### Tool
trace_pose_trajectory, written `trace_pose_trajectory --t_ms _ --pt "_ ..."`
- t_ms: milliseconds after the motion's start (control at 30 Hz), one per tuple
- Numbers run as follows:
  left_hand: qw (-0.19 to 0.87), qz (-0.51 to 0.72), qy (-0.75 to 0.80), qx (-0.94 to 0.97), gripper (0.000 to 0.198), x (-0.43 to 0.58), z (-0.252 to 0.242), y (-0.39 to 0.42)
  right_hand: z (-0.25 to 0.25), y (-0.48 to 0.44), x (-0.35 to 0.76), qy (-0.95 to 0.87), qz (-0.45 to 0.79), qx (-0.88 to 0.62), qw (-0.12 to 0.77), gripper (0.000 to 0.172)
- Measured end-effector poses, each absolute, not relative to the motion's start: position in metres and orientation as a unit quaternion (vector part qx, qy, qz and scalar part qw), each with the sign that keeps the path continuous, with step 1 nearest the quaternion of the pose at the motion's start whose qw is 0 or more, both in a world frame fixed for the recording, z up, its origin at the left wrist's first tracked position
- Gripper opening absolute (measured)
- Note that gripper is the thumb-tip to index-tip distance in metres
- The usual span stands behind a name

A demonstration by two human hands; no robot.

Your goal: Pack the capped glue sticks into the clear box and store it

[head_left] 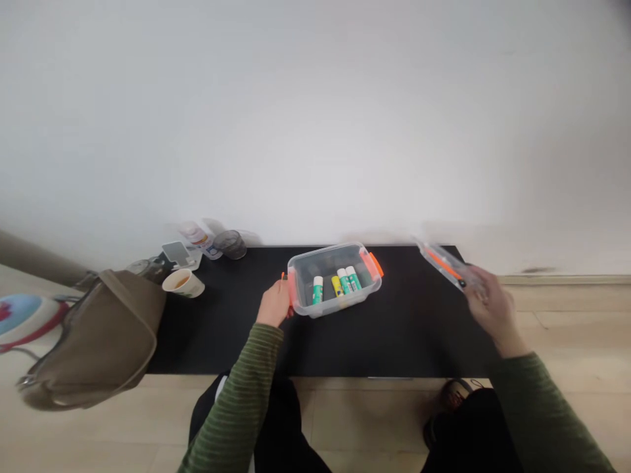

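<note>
A clear plastic box (325, 310) with orange end latches sits open on the black table. Inside it are several glue sticks, green ones (344, 282) with white caps and a yellow one (337, 286). My left hand (275, 302) is closed around the box's left end, at the orange latch. Out to the right, my right hand (493, 305) grips a flat clear plastic item (444, 261) with an orange strip that ends in black. This item is raised above the table's right end, and motion blur hides its exact kind.
The black table (394, 341) stands against a white wall. On its left are a paper cup (183, 284) with a brown drink, a dark glass (230, 244), a white bottle (201, 240) and a phone stand (178, 255). A brown bag (108, 335) overlaps the left edge.
</note>
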State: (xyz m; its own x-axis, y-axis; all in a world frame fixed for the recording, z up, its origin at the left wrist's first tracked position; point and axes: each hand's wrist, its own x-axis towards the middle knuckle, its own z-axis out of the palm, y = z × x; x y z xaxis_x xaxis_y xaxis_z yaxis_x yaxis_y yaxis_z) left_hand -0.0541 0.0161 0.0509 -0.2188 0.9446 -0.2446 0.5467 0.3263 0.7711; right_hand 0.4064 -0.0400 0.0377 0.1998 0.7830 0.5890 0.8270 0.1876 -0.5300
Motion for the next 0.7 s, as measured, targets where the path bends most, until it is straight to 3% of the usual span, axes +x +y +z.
trace_pose_trajectory --t_ms 167,267,400,567,700 --pt "0.123 0.307 0.750 0.573 0.029 -0.067 0.057 0.016 0.019 -0.041 0.407 -0.808 0.054 -0.548 0.208 0.038" --pt "0.085 0.344 0.663 0.659 0.028 -0.058 0.055 0.012 0.008 -0.042 0.409 -0.811 0.124 -0.556 0.133 0.033" --pt "0.097 0.293 0.553 0.774 0.027 -0.029 0.049 -0.001 -0.005 -0.040 0.415 -0.779 0.154 -0.604 0.065 0.023" --pt "0.075 0.225 0.525 0.817 0.035 -0.008 0.047 -0.013 0.000 -0.034 0.388 -0.791 0.132 -0.591 0.081 0.023" --pt "0.055 0.202 0.524 0.826 0.044 -0.008 0.045 -0.016 0.031 -0.034 0.336 -0.794 0.080 -0.545 0.256 0.023"
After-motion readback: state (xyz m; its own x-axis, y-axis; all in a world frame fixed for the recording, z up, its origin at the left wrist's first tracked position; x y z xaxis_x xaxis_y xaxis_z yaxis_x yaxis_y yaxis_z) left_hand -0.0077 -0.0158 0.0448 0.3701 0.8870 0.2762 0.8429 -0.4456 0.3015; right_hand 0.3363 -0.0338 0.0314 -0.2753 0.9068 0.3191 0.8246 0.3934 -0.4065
